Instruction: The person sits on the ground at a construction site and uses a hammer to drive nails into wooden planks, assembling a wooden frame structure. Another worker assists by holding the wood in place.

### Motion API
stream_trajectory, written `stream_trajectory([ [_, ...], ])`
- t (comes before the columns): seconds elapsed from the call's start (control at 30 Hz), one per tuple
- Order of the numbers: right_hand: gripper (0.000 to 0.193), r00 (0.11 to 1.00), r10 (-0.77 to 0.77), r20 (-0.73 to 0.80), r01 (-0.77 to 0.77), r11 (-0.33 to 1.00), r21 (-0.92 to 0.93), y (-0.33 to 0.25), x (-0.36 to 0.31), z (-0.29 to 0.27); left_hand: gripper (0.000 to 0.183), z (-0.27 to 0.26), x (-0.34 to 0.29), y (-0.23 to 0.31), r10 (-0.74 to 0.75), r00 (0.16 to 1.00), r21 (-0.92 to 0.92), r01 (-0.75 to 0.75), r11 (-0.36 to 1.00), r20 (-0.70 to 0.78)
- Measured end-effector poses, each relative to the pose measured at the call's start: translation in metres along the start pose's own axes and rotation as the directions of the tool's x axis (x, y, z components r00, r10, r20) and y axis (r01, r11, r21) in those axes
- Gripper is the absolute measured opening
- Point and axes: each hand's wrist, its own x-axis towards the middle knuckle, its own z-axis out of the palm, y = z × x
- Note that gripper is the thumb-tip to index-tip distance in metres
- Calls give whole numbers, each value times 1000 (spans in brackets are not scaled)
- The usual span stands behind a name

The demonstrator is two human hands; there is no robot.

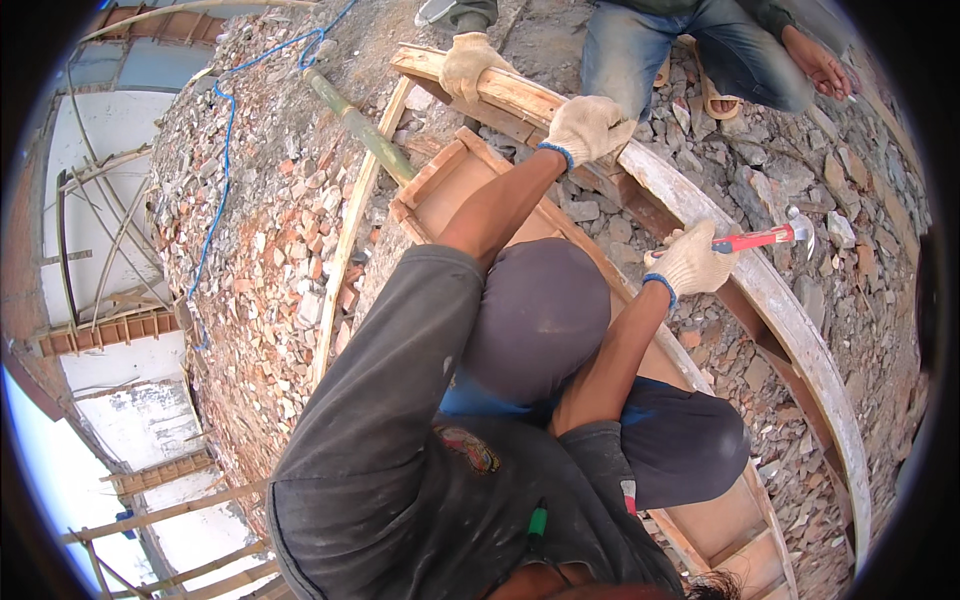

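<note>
My right hand, in a cream knit glove with a blue cuff, is closed round the red and blue handle of a claw hammer. The hammer's metal head points right, over the rubble. My left hand, gloved the same way, rests at the board joint with its fingers pinched together; what they hold is too small to make out. Under it, a raw wooden board meets a long, curved, whitish board set on edge. Farther left, a co-worker's gloved hand grips the raw board's end.
A co-worker in jeans kneels at the far side, one bare hand hanging. Beneath me lies a wooden panel frame. A bamboo pole, a wood strip and a blue rope lie on broken rubble.
</note>
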Motion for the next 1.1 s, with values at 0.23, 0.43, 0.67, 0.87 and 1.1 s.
stream_trajectory([
  [0.23, 59, 996, 73, 45, -77, 994, 76, 8, 13, 0, 49, -5, 8, 10, -84, 994, -18, 85, 996, 71],
  [0.43, 65, 994, 106, 20, -108, 987, 122, -8, 0, 3, 46, -6, -2, 10, -66, 995, 17, 68, 998, -72],
  [0.67, 58, 995, 54, -82, -41, 987, 157, 4, 4, 9, 41, -1, 0, 4, 34, 999, -91, -37, 995, -32],
  [0.87, 55, 997, 31, -64, -21, 989, 146, -2, -2, 9, 35, -14, -3, -13, 200, 977, -87, -206, 975, -73],
  [1.1, 52, 998, -6, -69, 15, 990, 139, -2, -3, 9, 22, -75, -42, -93, 103, 957, -139, -145, 980, -270],
])
